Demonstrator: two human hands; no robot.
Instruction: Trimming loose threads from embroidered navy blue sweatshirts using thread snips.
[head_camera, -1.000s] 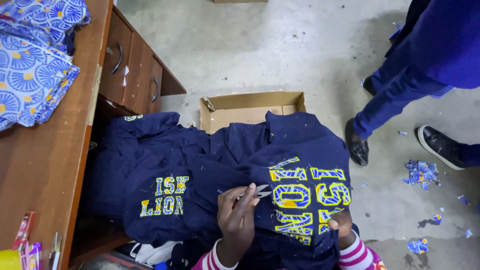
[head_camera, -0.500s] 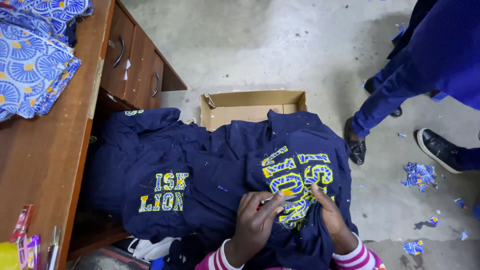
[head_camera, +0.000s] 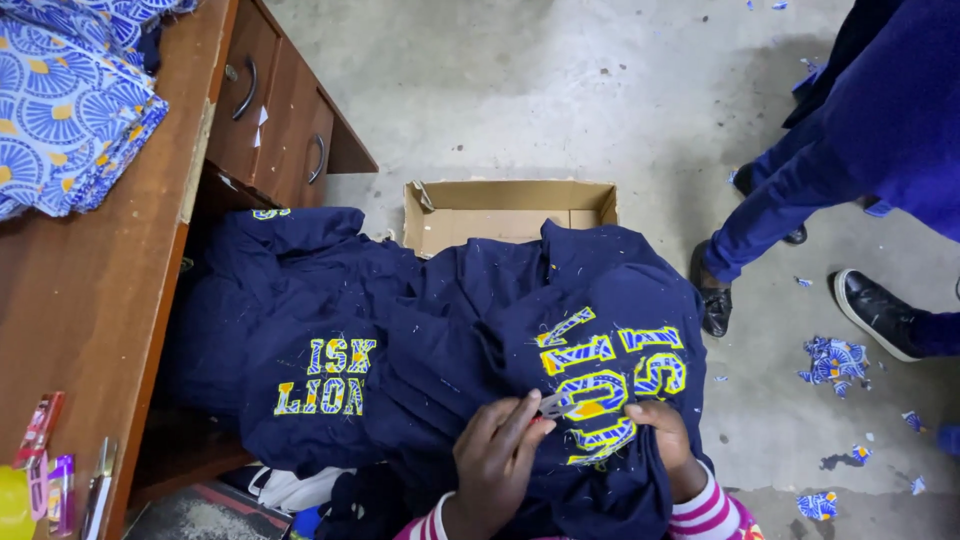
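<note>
— Navy cloth, soft and rumpled: what do the hands hold?
— The left hand (head_camera: 495, 455) pinches small metal snips (head_camera: 553, 405) against the navy garment (head_camera: 600, 380), at six o'clock in the view. The right hand (head_camera: 668, 432) grips a fold of that same cloth beside the yellow-and-blue appliqué letters (head_camera: 605, 375).
— What lies around?
— More navy garments (head_camera: 320, 330) are heaped toward nine o'clock, flecked with thread. An open cardboard box (head_camera: 505, 210) sits at twelve o'clock on the concrete floor (head_camera: 560, 90). The wooden desk (head_camera: 90, 300) carries folded blue fan-print fabric (head_camera: 65, 120) at ten o'clock. Another person's blue trouser legs (head_camera: 800, 190) stand at two o'clock, with fabric scraps (head_camera: 835, 360) near the shoes.
</note>
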